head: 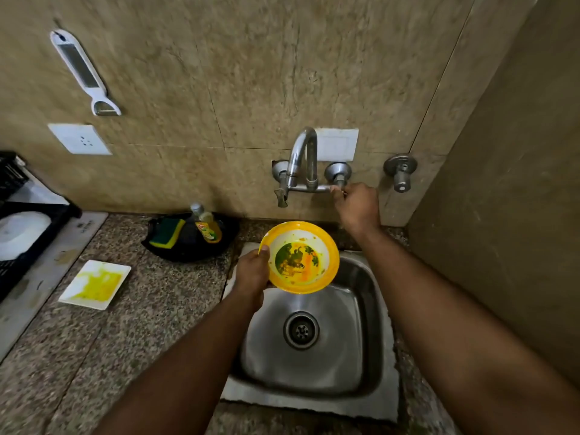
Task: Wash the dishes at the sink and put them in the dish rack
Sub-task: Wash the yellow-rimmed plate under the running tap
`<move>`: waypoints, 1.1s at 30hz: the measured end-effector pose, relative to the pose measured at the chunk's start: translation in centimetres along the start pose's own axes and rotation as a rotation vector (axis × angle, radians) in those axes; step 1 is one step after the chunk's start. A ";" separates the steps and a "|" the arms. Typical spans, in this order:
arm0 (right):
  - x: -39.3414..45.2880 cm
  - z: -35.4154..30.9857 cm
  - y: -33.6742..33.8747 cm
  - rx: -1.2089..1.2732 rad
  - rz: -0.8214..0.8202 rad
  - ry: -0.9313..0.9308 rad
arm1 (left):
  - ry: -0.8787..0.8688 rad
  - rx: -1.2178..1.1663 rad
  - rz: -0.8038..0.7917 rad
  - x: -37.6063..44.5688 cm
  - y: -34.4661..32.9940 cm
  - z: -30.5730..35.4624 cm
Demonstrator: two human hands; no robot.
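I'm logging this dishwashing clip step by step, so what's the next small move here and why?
Probably turn the tap handle that the right hand is gripping, to start the water. The left hand holds the dirty yellow bowl over the sink under the spout, and no water is visibly running.

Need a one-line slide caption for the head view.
Left hand holds a soiled yellow bowl over the steel sink while the right hand grips the tap handle; no water visible.
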State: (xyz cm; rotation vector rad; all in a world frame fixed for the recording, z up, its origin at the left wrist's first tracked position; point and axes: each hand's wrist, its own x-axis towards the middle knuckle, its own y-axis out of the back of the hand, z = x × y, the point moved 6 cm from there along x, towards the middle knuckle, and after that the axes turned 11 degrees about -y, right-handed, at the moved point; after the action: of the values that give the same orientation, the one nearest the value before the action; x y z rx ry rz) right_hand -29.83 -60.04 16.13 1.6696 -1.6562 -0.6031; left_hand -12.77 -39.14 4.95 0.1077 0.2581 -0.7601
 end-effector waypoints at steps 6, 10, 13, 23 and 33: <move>0.0 1.1 -0.3 0.083 0.006 0.007 | -0.013 0.000 -0.009 0.9 -0.7 0.7; -0.1 1.0 -0.2 0.116 -0.003 0.009 | -0.007 0.019 -0.022 1.4 -1.0 0.8; -0.2 1.1 -0.3 0.139 -0.010 -0.014 | -0.006 0.028 -0.013 1.4 -1.1 1.1; -0.4 2.9 -0.9 0.220 -0.055 -0.222 | -0.041 0.050 0.013 1.8 -0.1 0.7; -17.3 0.9 -8.7 -0.246 -0.633 0.526 | -0.412 0.483 0.085 3.2 3.6 3.2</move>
State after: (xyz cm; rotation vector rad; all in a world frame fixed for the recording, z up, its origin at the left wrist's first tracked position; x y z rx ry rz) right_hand -26.03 -43.69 6.57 1.9462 -0.6483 -0.5611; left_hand -7.39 -39.27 7.21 0.4101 -0.3243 -0.7301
